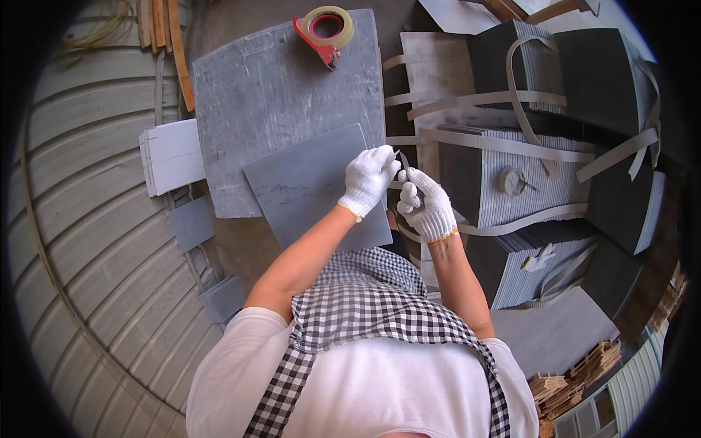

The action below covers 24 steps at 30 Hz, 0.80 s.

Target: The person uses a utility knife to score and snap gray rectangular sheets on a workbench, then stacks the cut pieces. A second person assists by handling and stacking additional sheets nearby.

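Work surface: a large scratched grey slab [277, 95] set flat as a table top, its far edge bowed by the lens. A smaller grey tile [307, 186] lies on its near right corner, turned at an angle and overhanging the slab's near edge toward the person.

Tape dispenser [325, 31], red with a tan roll, sits at the slab's far edge, well apart from the hands.

Left hand [369, 179], white glove, fingers curled, pinching the tile's right corner. Right hand [426, 204], white glove, closed to a narrow pinch just beside the left; a thin dark sliver shows between the two hands, and what it is cannot be told.

Right of slab: stacks of dark tiles [511, 182] standing on edge, bound with grey straps [504, 144], some loose and curling. A small round metal object [512, 180] rests on the nearest stack.

Left of slab: a white block [174, 155] touching the slab's edge; two small grey offcuts [191, 223] on the concrete floor below; a corrugated metal wall [87, 219] beyond.

Open room: bare slab between tile and dispenser; a narrow gap between slab and stacks, where the hands work.

Near edge: the person's white shirt and checked apron [365, 306].
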{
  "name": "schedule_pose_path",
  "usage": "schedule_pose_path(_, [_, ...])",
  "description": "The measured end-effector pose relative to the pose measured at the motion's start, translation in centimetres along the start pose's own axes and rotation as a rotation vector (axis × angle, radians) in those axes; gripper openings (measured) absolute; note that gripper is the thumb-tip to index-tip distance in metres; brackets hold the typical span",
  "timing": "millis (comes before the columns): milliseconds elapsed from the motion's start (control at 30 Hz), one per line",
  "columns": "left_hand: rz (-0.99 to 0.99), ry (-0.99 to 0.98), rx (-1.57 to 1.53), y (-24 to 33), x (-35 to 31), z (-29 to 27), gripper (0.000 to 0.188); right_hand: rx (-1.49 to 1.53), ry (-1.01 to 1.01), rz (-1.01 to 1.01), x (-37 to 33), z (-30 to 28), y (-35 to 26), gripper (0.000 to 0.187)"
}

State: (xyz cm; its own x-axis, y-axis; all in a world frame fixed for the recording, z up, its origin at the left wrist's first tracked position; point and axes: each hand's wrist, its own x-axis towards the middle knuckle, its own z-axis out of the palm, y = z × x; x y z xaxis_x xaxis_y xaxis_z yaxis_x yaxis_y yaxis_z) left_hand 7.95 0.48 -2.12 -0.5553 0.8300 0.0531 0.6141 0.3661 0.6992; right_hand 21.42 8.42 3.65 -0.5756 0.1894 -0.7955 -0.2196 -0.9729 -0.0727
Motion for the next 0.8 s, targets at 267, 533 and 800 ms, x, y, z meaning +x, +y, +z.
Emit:
schedule_pose_path(267, [-0.052, 0.018, -0.138, 0.5, -0.1, 0.1, 0.018, 0.238, -0.079, 0.033, 0.5, 1.1, 0.7, 0.015])
schedule_pose_path(533, [-0.187, -0.084, -0.249, 0.9, 0.8, -0.9, 0.026, -0.46, 0.069, -0.316, -1.3, 2.7, 0.0, 0.017])
schedule_pose_path(800, [-0.148, -0.002, -0.244, 0.4, 0.6, -0.9, 0.028, -0.775, 0.127, -0.462, -1.0, 2.9, 0.4, 0.018])
